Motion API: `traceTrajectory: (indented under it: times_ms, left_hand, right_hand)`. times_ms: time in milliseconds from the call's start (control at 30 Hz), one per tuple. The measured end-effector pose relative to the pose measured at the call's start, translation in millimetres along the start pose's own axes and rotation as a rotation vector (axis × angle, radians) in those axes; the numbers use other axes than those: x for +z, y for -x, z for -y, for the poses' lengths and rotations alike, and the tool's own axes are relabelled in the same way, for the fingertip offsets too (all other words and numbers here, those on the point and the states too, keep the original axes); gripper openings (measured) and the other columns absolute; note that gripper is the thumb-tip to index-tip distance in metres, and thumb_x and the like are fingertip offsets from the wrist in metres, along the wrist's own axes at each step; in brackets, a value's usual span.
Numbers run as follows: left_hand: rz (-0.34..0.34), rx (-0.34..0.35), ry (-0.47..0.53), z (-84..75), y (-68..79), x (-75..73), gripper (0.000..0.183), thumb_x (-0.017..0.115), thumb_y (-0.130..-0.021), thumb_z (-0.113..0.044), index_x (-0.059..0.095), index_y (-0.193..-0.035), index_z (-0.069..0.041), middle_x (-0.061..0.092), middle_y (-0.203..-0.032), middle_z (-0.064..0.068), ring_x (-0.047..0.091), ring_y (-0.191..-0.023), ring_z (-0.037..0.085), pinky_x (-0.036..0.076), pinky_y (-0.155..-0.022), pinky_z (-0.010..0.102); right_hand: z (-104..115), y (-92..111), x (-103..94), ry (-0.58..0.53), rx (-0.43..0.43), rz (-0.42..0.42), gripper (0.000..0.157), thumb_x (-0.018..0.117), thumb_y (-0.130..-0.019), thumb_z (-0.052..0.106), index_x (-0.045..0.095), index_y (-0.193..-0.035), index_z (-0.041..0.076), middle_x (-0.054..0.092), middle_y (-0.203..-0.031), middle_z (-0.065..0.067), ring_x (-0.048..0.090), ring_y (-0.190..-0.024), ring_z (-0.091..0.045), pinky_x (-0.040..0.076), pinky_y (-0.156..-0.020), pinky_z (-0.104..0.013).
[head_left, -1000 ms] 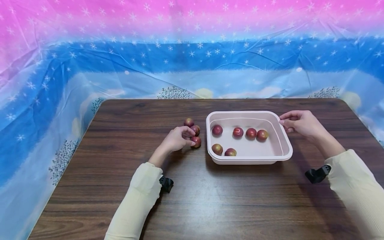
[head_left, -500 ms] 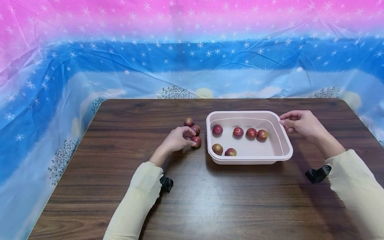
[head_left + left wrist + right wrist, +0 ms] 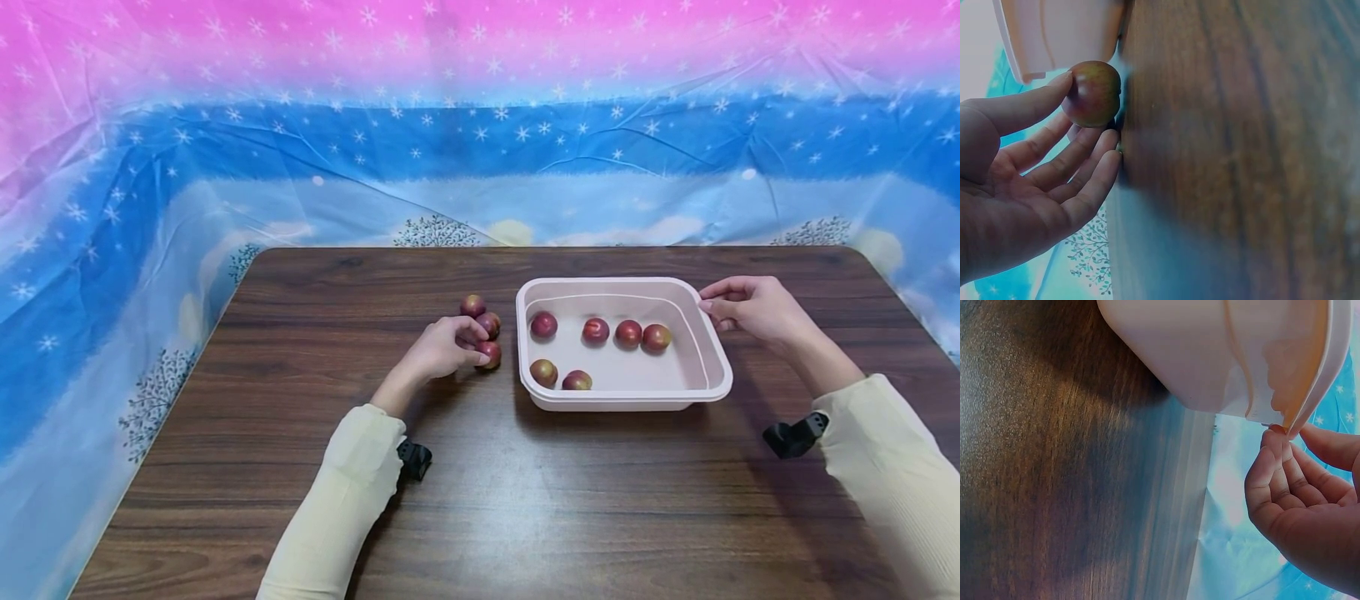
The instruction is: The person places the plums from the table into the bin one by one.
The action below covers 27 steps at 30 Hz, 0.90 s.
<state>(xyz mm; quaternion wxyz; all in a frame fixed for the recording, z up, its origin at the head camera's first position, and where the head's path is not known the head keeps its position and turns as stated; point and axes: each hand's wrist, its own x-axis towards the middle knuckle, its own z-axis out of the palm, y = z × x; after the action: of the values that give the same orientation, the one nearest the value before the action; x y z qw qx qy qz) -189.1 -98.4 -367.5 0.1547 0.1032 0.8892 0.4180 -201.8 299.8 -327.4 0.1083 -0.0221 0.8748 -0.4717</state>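
My left hand (image 3: 442,348) pinches the nearest of three reddish plums grouped left of the tub. In the left wrist view the thumb lies on that plum (image 3: 1093,94) from one side, the fingers curving in from the other. The second plum (image 3: 490,325) shows just past my fingertips, the third plum (image 3: 472,306) farthest back. A pale pink plastic tub (image 3: 622,400) stands to their right, with several plums on its floor. At the tub's far right corner, my right hand (image 3: 759,310) grips the rim between thumb and fingers, as the right wrist view also shows.
The dark wood-grain table (image 3: 480,500) carries everything. Behind its far edge hangs a pink and blue snowflake cloth (image 3: 480,142), which also runs down the left side. Each wrist wears a black camera, such as the right wrist camera (image 3: 795,435).
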Motion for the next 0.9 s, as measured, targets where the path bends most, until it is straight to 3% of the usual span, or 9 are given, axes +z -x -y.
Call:
traceTrajectory:
  times_ms: [367, 700, 900]
  left_hand:
    - [-0.005, 0.042, -0.018, -4.6, 1.6, -8.7, 0.025, 0.071, -0.079, -0.008, 0.061, -0.101, -0.001, 0.065, -0.100, 0.013, 0.061, -0.095, 0.023, 0.043, -0.085, 0.034]
    - [-0.018, 0.019, 0.015, -10.2, 2.5, -20.4, 0.025, 0.069, -0.081, -0.009, 0.060, -0.103, -0.002, 0.063, -0.104, 0.014, 0.058, -0.098, 0.024, 0.047, -0.077, 0.032]
    - [-0.032, 0.027, 0.074, -17.9, 4.1, -30.5, 0.025, 0.068, -0.082, -0.007, 0.059, -0.105, -0.003, 0.062, -0.107, 0.013, 0.057, -0.100, 0.023, 0.046, -0.080, 0.033]
  right_hand:
    - [0.9, 0.5, 0.1, 0.022, -0.001, -0.009, 0.038, 0.055, -0.091, 0.013, 0.048, -0.117, -0.014, 0.062, -0.076, 0.005, 0.057, -0.064, -0.011, 0.050, -0.058, -0.025]
    - [-1.1, -1.8, 0.2, 0.012, 0.003, -0.015, 0.037, 0.055, -0.091, 0.009, 0.047, -0.118, -0.015, 0.063, -0.079, 0.007, 0.057, -0.063, -0.009, 0.050, -0.058, -0.024]
    - [-0.2, -0.9, 0.1, 0.020, 0.013, -0.018, 0.037, 0.055, -0.091, 0.011, 0.048, -0.118, -0.014, 0.063, -0.081, 0.004, 0.057, -0.065, -0.011, 0.051, -0.058, -0.026]
